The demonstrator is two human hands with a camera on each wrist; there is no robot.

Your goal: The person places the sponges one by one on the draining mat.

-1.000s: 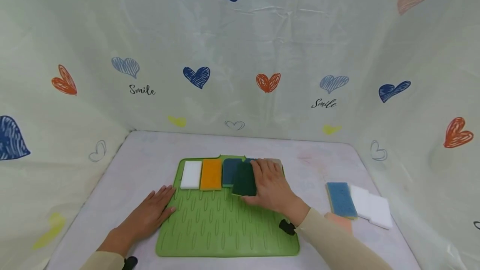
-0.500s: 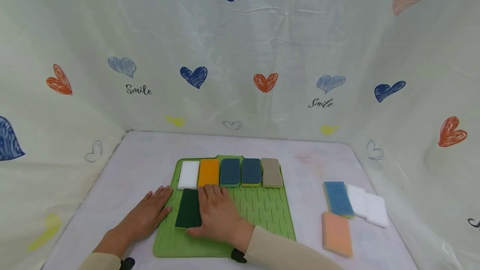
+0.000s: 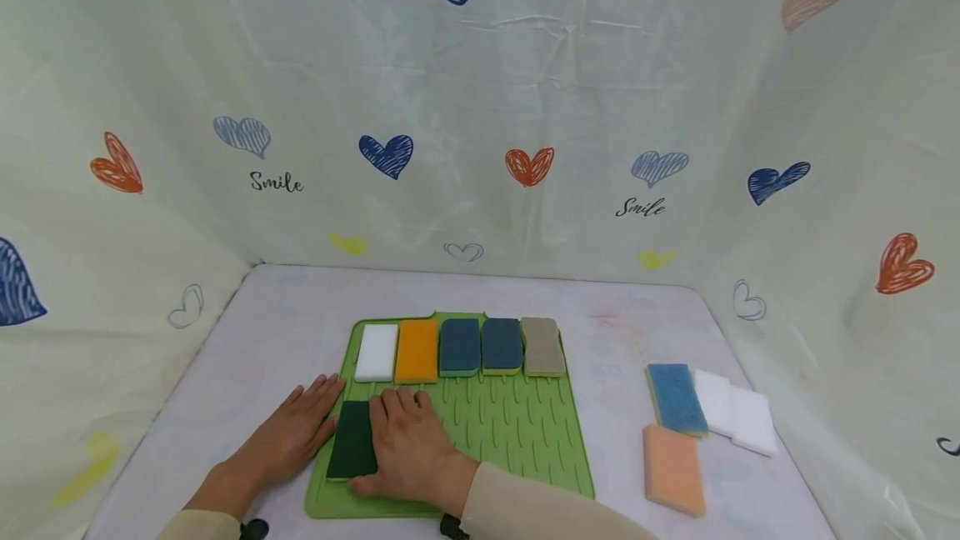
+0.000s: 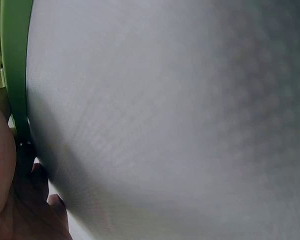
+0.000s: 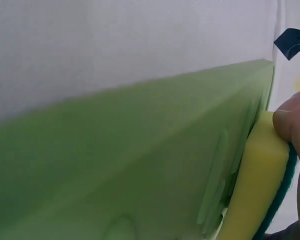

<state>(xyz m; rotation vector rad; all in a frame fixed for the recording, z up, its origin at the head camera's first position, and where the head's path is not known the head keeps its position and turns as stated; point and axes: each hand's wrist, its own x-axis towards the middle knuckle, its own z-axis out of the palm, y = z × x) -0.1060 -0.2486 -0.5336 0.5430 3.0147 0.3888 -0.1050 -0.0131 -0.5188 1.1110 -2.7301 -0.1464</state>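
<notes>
The only writing that can be read is the word "Smile" in black script, printed twice on the pale heart-patterned backdrop cloth (image 3: 480, 90) behind the white table (image 3: 285, 323). The dark green rectangular scouring sponge (image 3: 352, 440) shows a flat, deep green top face in the head view, and the right wrist view shows a yellow foam layer (image 5: 252, 190) along its side with the green layer against it. It lies on the near left corner of the ribbed light green silicone mat (image 3: 510, 432), in front of the row of sponges at the mat's far edge. The right hand (image 3: 408, 448) lies over the sponge's right side, its fingers laid flat and close together on the mat and sponge, with a fingertip (image 5: 290, 122) pressing the yellow edge. The left hand (image 3: 288, 436) rests flat on the table just left of the mat, its fingers slightly spread and touching the mat's rim. The far row runs white sponge (image 3: 377, 352), orange sponge (image 3: 417, 350), two dark blue sponges (image 3: 460, 346) and a tan sponge (image 3: 542, 346). Well apart on the right of the table lie a light blue sponge (image 3: 677, 398), white sponges (image 3: 738, 421) and a peach sponge (image 3: 672, 467).
</notes>
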